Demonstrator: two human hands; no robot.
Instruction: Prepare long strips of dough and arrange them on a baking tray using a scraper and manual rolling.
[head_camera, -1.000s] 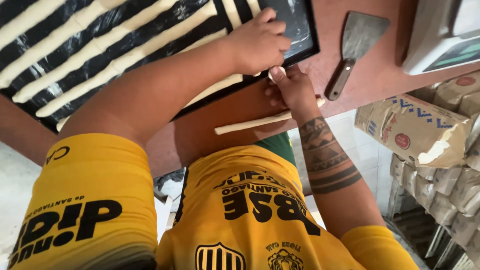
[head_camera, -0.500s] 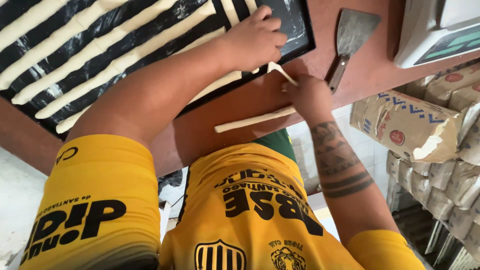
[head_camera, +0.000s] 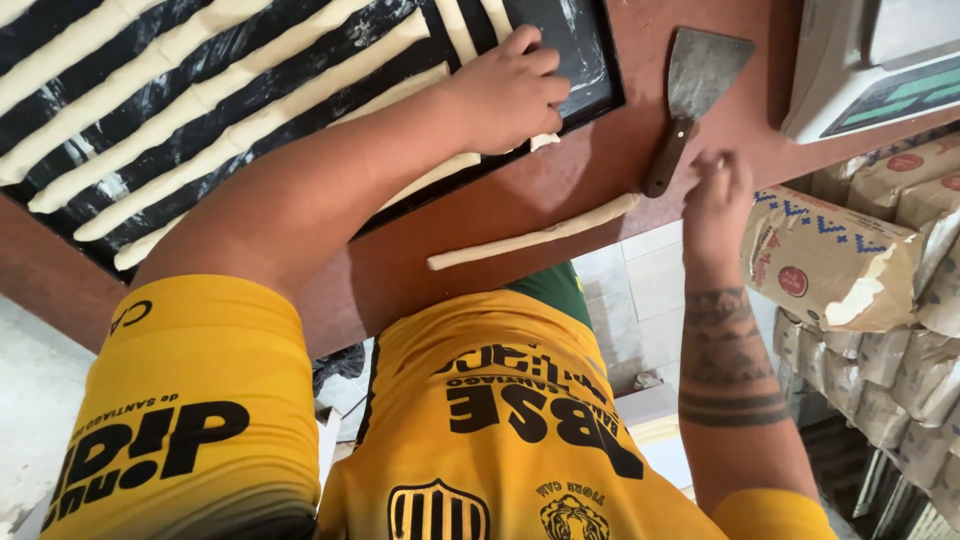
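Note:
A black baking tray (head_camera: 596, 60) lies on the reddish-brown table (head_camera: 600, 180) and holds several long pale dough strips (head_camera: 230, 130) laid side by side. My left hand (head_camera: 512, 88) rests curled over the near end of the nearest strip at the tray's right corner; the strip's tip (head_camera: 545, 142) pokes out beneath it. My right hand (head_camera: 716, 195) hovers at the table's near edge, blurred, holding nothing, just right of a metal scraper's wooden handle (head_camera: 666, 160). One loose dough strip (head_camera: 535, 236) lies on the table between my hands.
The scraper's blade (head_camera: 705, 65) points toward the far side. A white weighing scale (head_camera: 870, 60) stands at the right. Paper flour sacks (head_camera: 830, 260) are stacked low on the right. Tiled floor (head_camera: 640, 300) shows under the table edge.
My right hand left the strip end beside my left hand and swung right, past the scraper handle. My left hand stays on the strip at the tray corner.

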